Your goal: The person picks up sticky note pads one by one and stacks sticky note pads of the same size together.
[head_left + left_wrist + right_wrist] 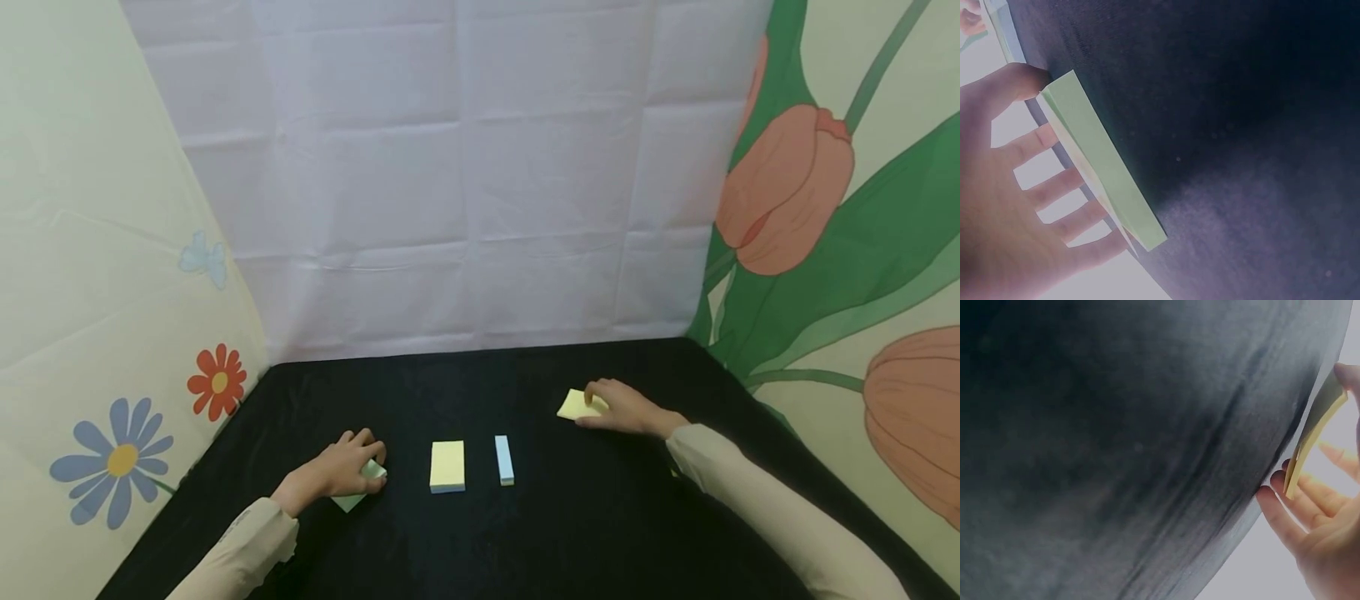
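At the left of the black table, my left hand (pixel 333 469) grips a green sticky note pad (pixel 349 502) between thumb and fingers. The left wrist view shows this pad (pixel 1107 169) edge-on, its top sheet lifting slightly along one side. Farther back on the right, my right hand (pixel 628 408) holds a yellow sticky note pad (pixel 572 405) by its edges. In the right wrist view that pad (pixel 1321 419) looks bent, with the thumb at one end and fingertips at the other. Between the hands lie a yellow pad (pixel 447 463) over a blue layer and a narrow light-blue pad (pixel 503 456) over a yellow layer.
The black cloth-covered table (pixel 465 550) ends at a white cloth backdrop (pixel 465 208). Flower-patterned cloths flank it, left (pixel 120 333) and right (pixel 825 292). A small yellow bit (pixel 674 473) shows beside the right sleeve.
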`<act>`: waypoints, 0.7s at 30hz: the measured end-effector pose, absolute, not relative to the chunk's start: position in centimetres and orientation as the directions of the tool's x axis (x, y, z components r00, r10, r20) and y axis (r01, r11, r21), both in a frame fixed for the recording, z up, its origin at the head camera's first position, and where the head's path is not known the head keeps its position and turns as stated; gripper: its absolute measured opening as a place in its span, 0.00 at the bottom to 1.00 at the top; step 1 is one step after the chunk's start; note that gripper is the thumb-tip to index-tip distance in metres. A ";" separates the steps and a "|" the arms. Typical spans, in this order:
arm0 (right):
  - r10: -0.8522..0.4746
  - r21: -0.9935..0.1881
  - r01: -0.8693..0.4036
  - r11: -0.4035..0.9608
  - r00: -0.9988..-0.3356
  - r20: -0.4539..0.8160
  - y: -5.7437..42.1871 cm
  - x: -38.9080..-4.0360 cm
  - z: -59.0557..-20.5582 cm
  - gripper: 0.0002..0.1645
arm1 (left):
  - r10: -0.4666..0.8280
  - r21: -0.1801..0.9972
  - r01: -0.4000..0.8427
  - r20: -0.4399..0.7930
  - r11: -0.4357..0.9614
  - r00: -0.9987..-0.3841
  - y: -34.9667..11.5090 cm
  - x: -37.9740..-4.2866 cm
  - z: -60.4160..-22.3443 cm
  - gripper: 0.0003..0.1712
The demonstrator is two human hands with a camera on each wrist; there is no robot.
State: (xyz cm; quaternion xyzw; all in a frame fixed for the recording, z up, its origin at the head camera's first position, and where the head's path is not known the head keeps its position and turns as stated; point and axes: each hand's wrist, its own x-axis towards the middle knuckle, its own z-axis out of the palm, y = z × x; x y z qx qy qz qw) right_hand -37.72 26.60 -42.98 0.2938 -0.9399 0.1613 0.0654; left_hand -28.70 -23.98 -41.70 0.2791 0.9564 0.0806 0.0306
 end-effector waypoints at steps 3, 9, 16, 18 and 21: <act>-0.547 -0.277 -0.588 0.760 -0.809 0.218 26.5 -37.6 -43.0 0.25 | 0.536 0.175 0.525 -0.015 0.833 -0.844 -23.9 -28.7 -41.7 0.12; -0.549 -0.278 -0.594 0.755 -0.804 0.226 26.4 -37.4 -43.1 0.25 | 0.531 0.171 0.521 -0.013 0.836 -0.847 -23.9 -28.6 -41.7 0.12; -0.554 -0.287 -0.594 0.751 -0.804 0.214 26.2 -37.2 -43.1 0.25 | 0.527 0.168 0.517 -0.013 0.839 -0.850 -23.8 -28.6 -41.7 0.12; -0.562 -0.286 -0.600 0.747 -0.800 0.210 26.1 -37.2 -43.1 0.25 | 0.527 0.167 0.518 -0.012 0.839 -0.850 -23.8 -28.6 -41.7 0.12; -0.571 -0.285 -0.604 0.744 -0.797 0.197 26.0 -37.2 -43.1 0.25 | 0.525 0.166 0.515 -0.014 0.841 -0.851 -23.8 -28.6 -41.7 0.12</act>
